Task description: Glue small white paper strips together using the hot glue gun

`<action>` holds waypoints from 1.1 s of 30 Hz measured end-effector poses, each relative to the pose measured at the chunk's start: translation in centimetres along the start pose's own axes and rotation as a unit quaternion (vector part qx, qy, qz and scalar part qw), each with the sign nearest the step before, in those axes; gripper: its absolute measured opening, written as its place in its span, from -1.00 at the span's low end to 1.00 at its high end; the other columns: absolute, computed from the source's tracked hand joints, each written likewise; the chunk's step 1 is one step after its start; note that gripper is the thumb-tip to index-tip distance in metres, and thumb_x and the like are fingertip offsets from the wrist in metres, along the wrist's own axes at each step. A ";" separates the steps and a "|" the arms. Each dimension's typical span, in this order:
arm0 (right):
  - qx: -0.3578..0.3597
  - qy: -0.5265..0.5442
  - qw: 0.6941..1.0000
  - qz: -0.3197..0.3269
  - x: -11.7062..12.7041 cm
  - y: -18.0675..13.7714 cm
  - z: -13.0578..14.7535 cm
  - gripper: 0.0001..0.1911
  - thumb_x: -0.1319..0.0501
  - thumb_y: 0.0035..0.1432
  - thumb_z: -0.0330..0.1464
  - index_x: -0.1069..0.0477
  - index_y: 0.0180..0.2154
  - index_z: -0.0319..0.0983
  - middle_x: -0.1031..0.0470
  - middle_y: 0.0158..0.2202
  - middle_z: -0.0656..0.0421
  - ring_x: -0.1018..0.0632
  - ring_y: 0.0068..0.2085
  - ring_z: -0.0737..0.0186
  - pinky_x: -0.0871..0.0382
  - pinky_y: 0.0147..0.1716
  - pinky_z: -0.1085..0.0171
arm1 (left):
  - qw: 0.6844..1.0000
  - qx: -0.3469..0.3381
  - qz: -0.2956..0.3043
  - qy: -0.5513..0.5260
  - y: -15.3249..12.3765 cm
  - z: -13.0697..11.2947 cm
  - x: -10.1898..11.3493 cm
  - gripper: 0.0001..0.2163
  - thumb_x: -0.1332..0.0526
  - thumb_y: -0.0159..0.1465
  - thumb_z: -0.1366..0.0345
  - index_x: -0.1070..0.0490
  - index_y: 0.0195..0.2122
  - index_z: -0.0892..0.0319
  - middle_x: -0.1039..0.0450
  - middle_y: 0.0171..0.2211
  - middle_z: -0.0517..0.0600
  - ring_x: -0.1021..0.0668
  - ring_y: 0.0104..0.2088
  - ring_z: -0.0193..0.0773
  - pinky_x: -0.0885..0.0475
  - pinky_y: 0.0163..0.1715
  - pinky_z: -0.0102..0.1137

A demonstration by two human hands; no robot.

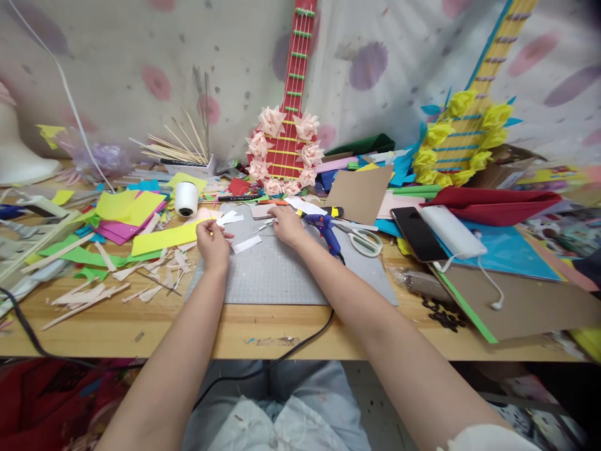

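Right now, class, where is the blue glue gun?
In the head view, the glue gun lies on the grey cutting mat, just right of the right hand, with the scissors beyond.

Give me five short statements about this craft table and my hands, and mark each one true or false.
1. The blue glue gun lies just right of the right hand. True.
2. The left hand holds the scissors. False: they lie on the table beyond the glue gun, in no hand.
3. Pink paper flowers ring the red paper guitar. True.
4. The phone stands propped upright. False: it lies flat beside the white power bank.
5. The white spool stands right of the scissors. False: it stands far to their left.
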State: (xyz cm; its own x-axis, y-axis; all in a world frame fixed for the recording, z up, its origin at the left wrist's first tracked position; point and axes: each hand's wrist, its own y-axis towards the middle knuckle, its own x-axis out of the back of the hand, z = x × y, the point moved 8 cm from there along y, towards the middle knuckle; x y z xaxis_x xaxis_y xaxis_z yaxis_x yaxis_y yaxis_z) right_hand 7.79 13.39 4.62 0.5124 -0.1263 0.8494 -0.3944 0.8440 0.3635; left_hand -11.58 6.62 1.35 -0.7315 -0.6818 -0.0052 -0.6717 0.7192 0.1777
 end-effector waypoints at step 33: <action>-0.284 0.352 0.891 -0.041 5.4 -9.7 -10.4 -0.58 -0.21 -0.12 -0.07 -0.39 -0.37 -0.30 -0.42 -0.56 0.16 -0.35 -0.60 0.40 -0.24 -0.59 0.37 | 0.925 -0.096 0.204 0.306 -4.8 -2.6 -5.1 -0.82 0.04 0.20 0.25 -0.31 -0.30 0.11 -0.44 -0.39 -0.05 -0.46 -0.37 -0.27 -0.23 -0.41 -0.41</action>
State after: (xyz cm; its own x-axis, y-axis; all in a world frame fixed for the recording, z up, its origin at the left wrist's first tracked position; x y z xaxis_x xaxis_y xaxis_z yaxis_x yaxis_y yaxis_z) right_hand 22.35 9.94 1.70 0.9520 -0.0116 0.3060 0.0150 0.9998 -0.0089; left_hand -4.35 6.27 3.07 -0.6763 -0.3498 0.6483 -0.2783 0.9362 0.2148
